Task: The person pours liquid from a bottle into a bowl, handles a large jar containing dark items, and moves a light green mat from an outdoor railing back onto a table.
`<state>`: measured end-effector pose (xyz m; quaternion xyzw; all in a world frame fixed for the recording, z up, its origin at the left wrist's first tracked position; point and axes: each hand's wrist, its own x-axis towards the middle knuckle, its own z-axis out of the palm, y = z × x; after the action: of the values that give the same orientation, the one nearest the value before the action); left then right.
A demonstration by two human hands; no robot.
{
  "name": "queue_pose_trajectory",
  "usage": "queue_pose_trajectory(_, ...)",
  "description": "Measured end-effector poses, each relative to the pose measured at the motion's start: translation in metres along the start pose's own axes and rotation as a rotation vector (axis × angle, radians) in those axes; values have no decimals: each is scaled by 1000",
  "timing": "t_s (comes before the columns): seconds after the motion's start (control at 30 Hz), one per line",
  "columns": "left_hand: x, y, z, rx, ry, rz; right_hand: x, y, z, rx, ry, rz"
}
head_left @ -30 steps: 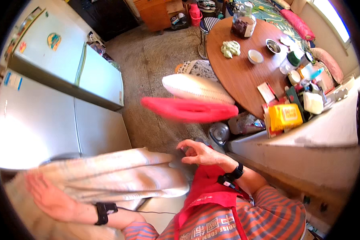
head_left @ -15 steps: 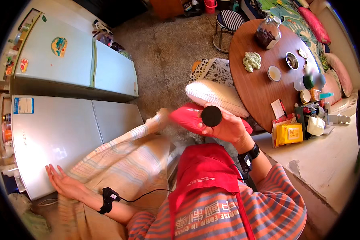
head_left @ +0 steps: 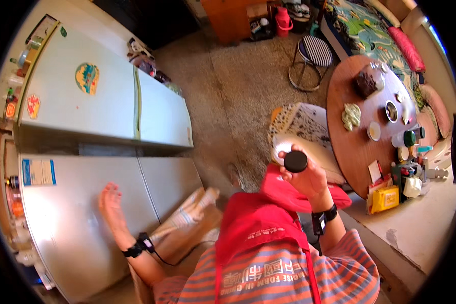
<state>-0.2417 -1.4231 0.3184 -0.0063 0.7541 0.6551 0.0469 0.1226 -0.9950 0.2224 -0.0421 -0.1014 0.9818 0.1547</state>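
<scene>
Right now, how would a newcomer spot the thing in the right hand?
Start at the rounded wooden table on the picture's right. Go left and slightly down to the person's right hand, holding the black-topped object, its underside hidden. Its flat, round top sets it apart from the black strap on the wrist below.

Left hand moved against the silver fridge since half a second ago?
Yes. The left hand has shifted upward in view across the silver fridge, now showing nearer its door seam.

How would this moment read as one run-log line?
right hand: holds black-topped round object | left hand: open, over silver fridge, contact unclear | jar: on wooden table
</scene>
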Motion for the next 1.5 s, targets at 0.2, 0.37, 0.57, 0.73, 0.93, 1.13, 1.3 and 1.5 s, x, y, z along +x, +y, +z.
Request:
queue_pose_trajectory(0.2,128,-35,47,-32,-333,-213,133,77,7,-44,167,-85)
queue_pose_trajectory(0.37,186,-68,47,1,-396,-308,264,120,14,12,87,20)
queue_pose_trajectory(0.57,241,-102,81,157,-455,-355,343,109,14,-92,185,-41)
queue_pose_trajectory(0.73,281,-103,152,243,-622,-393,384,58,-10,-178,304,-140)
queue_pose_trajectory(0.93,333,-106,257,345,-734,-321,442,-42,-35,-171,343,-232)
queue_pose_trajectory(1.13,371,-74,428,374,-754,-349,509,-183,-51,-79,331,-399)
queue_pose_trajectory(1.3,415,-31,602,411,-1024,-194,522,-308,-53,-103,310,-586)
queue_pose_trajectory(1.5,454,-15,800,505,-1223,-185,477,-412,-72,-29,533,-906)
